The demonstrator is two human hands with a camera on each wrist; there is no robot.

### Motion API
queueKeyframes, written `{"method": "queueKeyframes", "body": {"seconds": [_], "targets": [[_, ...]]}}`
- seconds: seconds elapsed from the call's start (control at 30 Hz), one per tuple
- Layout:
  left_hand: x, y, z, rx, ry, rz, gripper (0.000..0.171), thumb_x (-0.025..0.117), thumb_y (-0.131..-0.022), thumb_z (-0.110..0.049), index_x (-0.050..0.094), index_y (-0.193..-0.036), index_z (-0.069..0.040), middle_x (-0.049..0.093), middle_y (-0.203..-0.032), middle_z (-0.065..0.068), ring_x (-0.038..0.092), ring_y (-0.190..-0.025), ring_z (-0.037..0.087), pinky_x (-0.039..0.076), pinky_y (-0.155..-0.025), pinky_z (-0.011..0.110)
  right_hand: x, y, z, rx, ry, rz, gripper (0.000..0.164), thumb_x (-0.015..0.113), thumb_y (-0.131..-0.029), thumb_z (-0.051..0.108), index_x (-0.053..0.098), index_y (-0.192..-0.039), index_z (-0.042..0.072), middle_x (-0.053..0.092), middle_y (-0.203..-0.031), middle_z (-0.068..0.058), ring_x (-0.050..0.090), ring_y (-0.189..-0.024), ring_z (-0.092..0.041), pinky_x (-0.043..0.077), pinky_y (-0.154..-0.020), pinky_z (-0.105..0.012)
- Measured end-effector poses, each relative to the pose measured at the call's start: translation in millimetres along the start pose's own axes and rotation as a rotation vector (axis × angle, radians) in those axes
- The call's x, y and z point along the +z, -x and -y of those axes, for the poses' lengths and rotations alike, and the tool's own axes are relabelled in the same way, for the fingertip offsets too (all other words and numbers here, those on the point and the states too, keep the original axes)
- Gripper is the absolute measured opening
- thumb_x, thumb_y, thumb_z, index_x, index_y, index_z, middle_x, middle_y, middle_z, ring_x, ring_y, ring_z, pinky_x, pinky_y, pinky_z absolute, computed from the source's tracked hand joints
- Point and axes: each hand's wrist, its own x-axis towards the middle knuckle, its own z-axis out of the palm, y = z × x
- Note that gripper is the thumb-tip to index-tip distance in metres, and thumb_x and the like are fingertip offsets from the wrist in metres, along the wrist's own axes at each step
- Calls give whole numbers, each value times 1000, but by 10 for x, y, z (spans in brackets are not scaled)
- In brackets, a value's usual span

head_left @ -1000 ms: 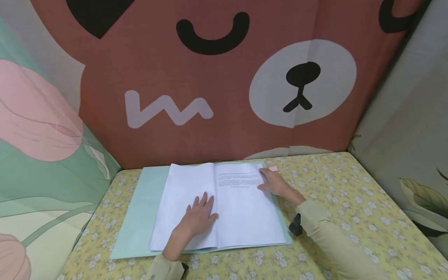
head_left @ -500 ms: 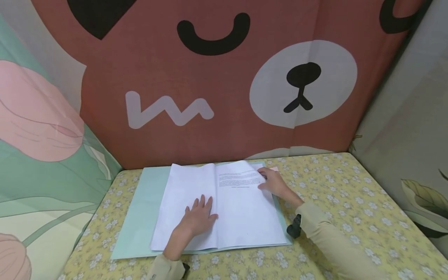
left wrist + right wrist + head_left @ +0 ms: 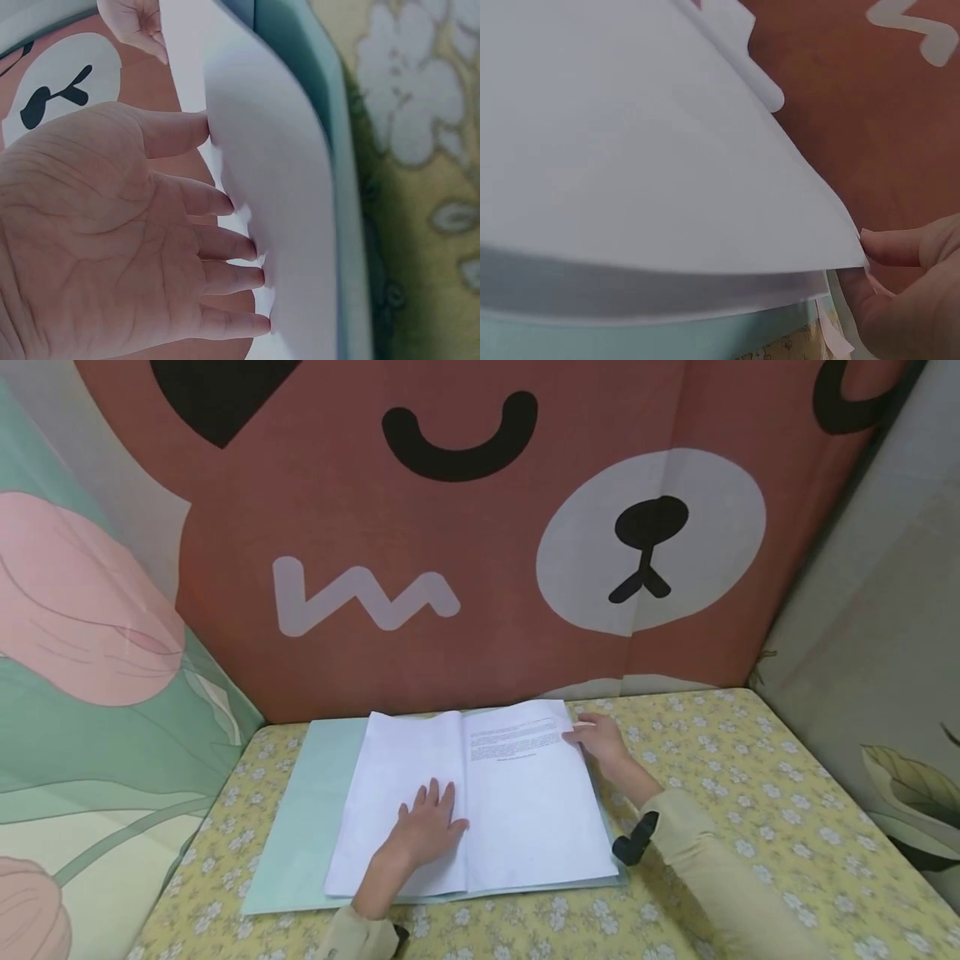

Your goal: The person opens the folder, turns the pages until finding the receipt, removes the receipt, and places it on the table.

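Observation:
A light green folder (image 3: 296, 827) lies spread on the table with white paper sheets in it. My left hand (image 3: 426, 831) rests on the blank left page (image 3: 375, 760), fingers straight and spread; its fingertips touch the paper in the left wrist view. At the upper right, my right hand (image 3: 606, 745) pinches the edge of the right page (image 3: 536, 818), which has a few lines of print near its top. From the right wrist view, the thumb (image 3: 892, 246) is above the sheet (image 3: 667, 165) and a finger beneath it. That sheet is raised off those below.
A yellow floral cloth (image 3: 720, 777) covers the table. Behind it hangs a red-brown backdrop (image 3: 480, 652) with a bear face, and more printed cloth hangs at both sides. A small pink tab (image 3: 832, 334) sticks out by the folder's edge.
The right hand has shifted slightly right along the page's edge. The page's upper right corner, folded over half a second ago, now stands out flat and lifted. My left hand stays put.

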Motion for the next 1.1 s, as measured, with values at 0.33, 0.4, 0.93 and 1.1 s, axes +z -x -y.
{"method": "queueKeyframes", "body": {"seconds": [0.33, 0.4, 0.93, 1.1], "targets": [[-7, 55, 3, 16, 11, -30, 66, 54, -106, -35, 39, -156, 6, 26, -164, 32, 23, -152, 49, 22, -117, 71, -66, 7, 7, -29, 110, 61, 36, 66, -100, 8, 64, -131, -10, 69, -120, -23, 68, -89, -21, 55, -70, -26], [-8, 70, 9, 18, 6, -40, 66, 55, -106, -36, 40, -155, 6, 27, -163, 32, 23, -152, 49, 23, -117, 71, -62, -4, 6, -38, 134, 52, 35, 67, -99, 7, 65, -128, -10, 69, -118, -23, 68, -90, -23, 55, -69, -26], [34, 69, 41, 48, -31, -117, 63, 57, -106, -34, 47, -149, 10, 35, -159, 33, 32, -148, 48, 30, -115, 67, -58, -3, 40, 18, 171, -15, 32, 68, -95, 3, 66, -124, -10, 67, -120, -24, 66, -90, -25, 54, -67, -27], [28, 71, 31, 44, -50, -127, 61, 57, -106, -33, 48, -148, 9, 37, -158, 32, 34, -148, 48, 32, -115, 66, -73, -22, 81, 54, 113, 15, 27, 68, -95, 2, 66, -119, -10, 71, -100, -16, 65, -75, -17, 54, -61, -26]]}}
